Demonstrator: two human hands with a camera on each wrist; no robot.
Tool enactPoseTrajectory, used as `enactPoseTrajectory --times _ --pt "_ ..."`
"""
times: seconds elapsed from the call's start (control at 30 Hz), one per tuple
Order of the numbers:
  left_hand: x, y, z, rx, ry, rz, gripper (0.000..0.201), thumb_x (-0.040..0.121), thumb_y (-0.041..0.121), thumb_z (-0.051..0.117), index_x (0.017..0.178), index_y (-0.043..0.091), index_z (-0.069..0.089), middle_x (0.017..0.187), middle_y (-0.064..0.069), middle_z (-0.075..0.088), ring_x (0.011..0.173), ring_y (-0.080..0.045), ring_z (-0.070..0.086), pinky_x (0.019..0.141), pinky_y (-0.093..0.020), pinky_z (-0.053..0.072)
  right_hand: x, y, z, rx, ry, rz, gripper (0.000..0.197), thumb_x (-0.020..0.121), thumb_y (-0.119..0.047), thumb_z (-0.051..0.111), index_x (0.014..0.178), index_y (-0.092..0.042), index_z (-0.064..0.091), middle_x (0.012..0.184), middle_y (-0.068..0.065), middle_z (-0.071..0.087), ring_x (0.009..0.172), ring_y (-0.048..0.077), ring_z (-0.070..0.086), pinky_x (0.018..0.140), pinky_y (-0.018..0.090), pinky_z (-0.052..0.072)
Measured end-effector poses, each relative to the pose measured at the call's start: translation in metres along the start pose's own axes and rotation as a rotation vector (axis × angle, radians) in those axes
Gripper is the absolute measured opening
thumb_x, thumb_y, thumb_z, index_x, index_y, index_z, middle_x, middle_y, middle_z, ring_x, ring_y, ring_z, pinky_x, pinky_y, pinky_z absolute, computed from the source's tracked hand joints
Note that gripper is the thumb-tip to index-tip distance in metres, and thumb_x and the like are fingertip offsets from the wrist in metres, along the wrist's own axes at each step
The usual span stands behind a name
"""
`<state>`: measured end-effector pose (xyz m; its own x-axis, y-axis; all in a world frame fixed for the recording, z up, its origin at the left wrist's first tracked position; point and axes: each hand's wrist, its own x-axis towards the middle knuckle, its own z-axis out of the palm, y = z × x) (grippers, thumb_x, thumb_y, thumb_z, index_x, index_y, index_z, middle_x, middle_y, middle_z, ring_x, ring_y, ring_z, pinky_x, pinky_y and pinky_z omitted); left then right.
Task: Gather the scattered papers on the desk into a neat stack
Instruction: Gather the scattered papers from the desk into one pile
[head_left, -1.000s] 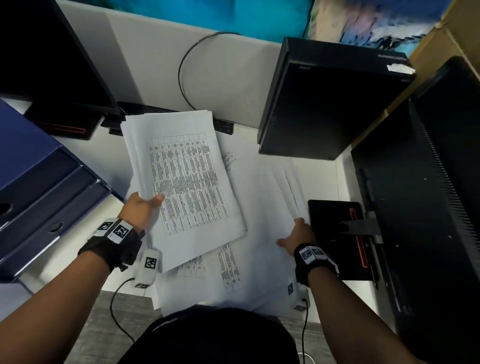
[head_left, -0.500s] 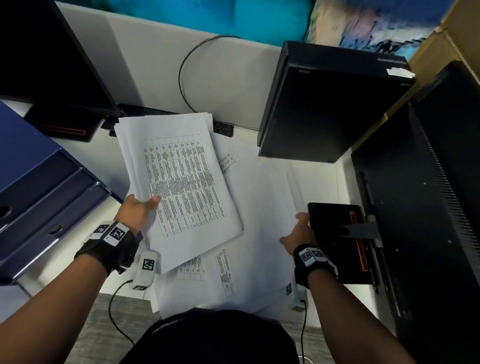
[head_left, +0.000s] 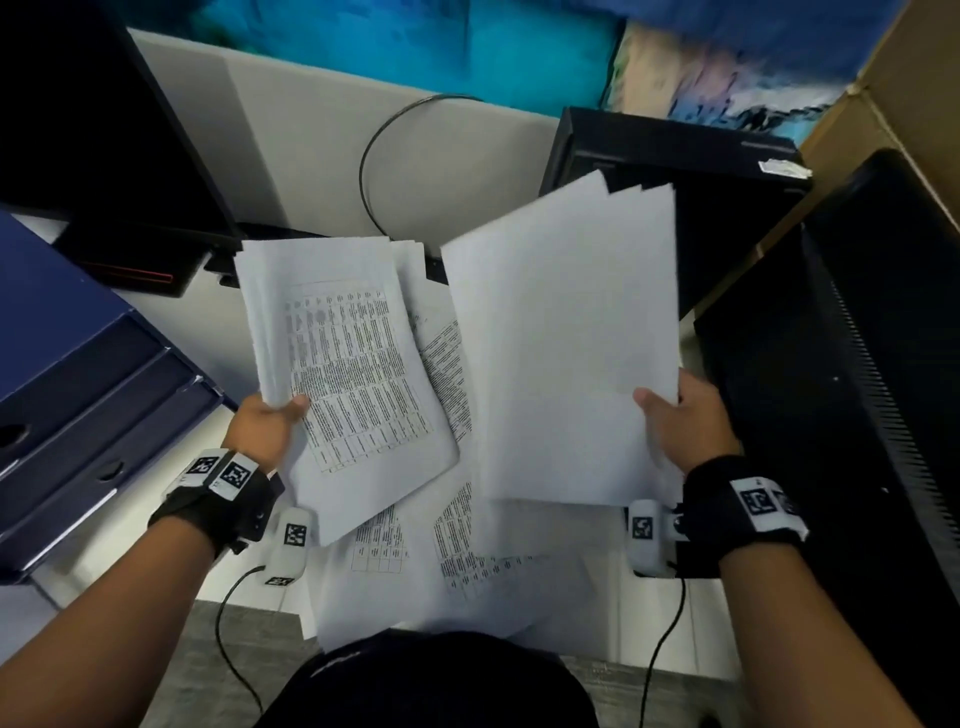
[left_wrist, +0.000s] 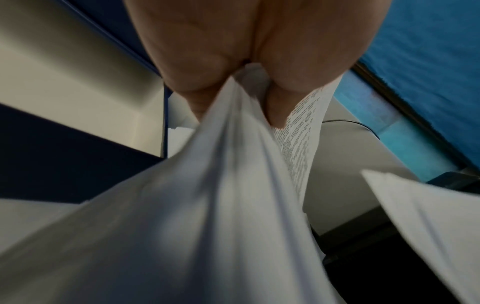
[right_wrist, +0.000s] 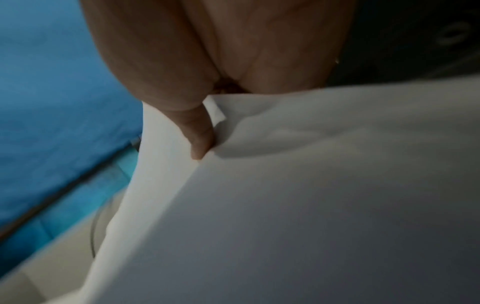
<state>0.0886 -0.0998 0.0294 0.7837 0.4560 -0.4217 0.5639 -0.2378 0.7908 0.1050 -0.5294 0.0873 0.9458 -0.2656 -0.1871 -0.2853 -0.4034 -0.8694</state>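
My left hand (head_left: 270, 423) pinches a bundle of printed papers (head_left: 353, 374) at its lower left edge, thumb on top, and holds it above the desk. The left wrist view shows this bundle (left_wrist: 207, 205) fanning out from my left hand (left_wrist: 249, 82). My right hand (head_left: 675, 421) grips a few blank-faced sheets (head_left: 566, 353) at their right edge, lifted off the desk and tilted. In the right wrist view the thumb of my right hand (right_wrist: 200, 131) presses on those sheets (right_wrist: 311, 205). More printed sheets (head_left: 457, 561) lie scattered on the white desk beneath both bundles.
A blue drawer unit (head_left: 78, 395) stands at the left. A black computer case (head_left: 717, 208) stands behind the sheets, with a black monitor (head_left: 857, 415) at the right and another dark monitor (head_left: 93, 130) at the far left. A cable (head_left: 374, 156) loops along the back panel.
My right hand has picked up a few sheets from the desk at the right and raised them. My left hand has kept its bundle, shifting it slightly.
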Motion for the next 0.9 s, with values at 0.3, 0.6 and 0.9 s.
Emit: enactPoseTrajectory --times 0.3,0.6,0.9 --pt "-0.027 0.028 0.018 -0.185 -0.304 0.112 0.030 0.088 0.031 0.070 0.108 0.008 0.068 0.102 -0.014 0.074 0.101 -0.033 0.068 0.096 -0.046 0.049 -0.004 -0.018 0.027 0.210 -0.155 -0.010 0.025 0.091 -0.009 0.063 0.096 -0.032 0.071 0.101 -0.012 0.075 0.101 0.015 0.070 0.090 0.037 0.054" --pt "-0.045 0.048 0.026 -0.425 -0.448 0.174 0.056 0.078 0.056 0.069 0.121 0.021 0.062 0.115 0.009 0.071 0.112 -0.012 0.064 0.109 -0.038 0.040 -0.024 -0.012 0.063 0.379 -0.340 0.084 0.034 0.092 0.002 0.058 0.115 -0.023 0.063 0.109 -0.001 0.074 0.109 0.025 0.067 0.091 0.039 0.053" --pt "-0.041 0.042 0.041 -0.169 -0.515 0.245 0.038 0.077 0.025 0.080 0.114 0.023 0.068 0.114 0.001 0.073 0.108 -0.016 0.068 0.103 -0.043 0.048 -0.029 -0.008 0.099 0.204 -0.406 0.057 0.034 0.081 -0.026 0.070 0.111 -0.039 0.061 0.117 -0.005 0.070 0.110 0.017 0.066 0.099 0.043 0.051"
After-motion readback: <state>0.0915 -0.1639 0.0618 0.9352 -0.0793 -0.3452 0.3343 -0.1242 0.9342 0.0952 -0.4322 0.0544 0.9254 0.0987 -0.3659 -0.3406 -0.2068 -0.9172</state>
